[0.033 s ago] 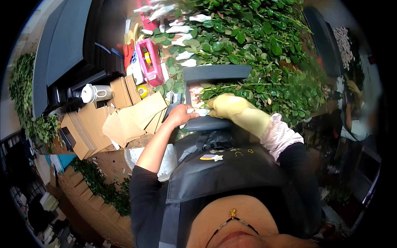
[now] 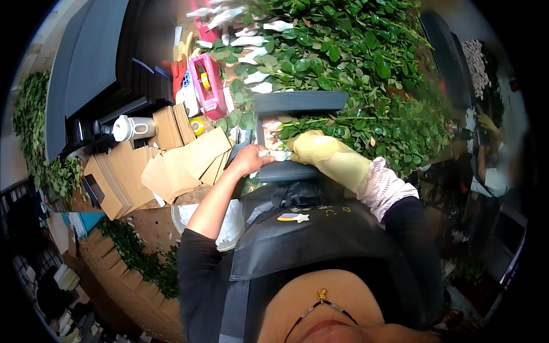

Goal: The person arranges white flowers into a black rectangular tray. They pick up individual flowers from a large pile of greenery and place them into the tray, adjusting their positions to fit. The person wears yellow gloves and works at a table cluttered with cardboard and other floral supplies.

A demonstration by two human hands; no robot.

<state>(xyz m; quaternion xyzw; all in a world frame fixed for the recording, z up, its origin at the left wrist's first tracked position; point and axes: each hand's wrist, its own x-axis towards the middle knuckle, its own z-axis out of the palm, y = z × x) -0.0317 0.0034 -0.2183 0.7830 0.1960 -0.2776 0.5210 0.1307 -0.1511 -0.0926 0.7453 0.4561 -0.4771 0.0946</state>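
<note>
My bare left hand (image 2: 250,160) is closed at the front end of a rose with a white sleeve over its bud (image 2: 280,155). My right hand (image 2: 317,147), in a pale yellow rubber glove, curls round the same rose just behind its bud; its fingertips are partly hidden. Both hands are inside a dark grey corrugated wrapper, its far flap (image 2: 300,102) raised and its near flap (image 2: 289,171) against my apron. Several pale pink rose heads (image 2: 271,129) lie in the wrapper just beyond my hands, their leafy stems running right.
Leafy roses (image 2: 354,51) with white-sleeved buds are heaped beyond the wrapper. To the left are a pink tape dispenser (image 2: 209,91), brown cardboard pieces (image 2: 186,157), a white lidded cup (image 2: 133,128) and stacked dark corrugated sheets (image 2: 86,74). Another person (image 2: 489,171) is at the far right.
</note>
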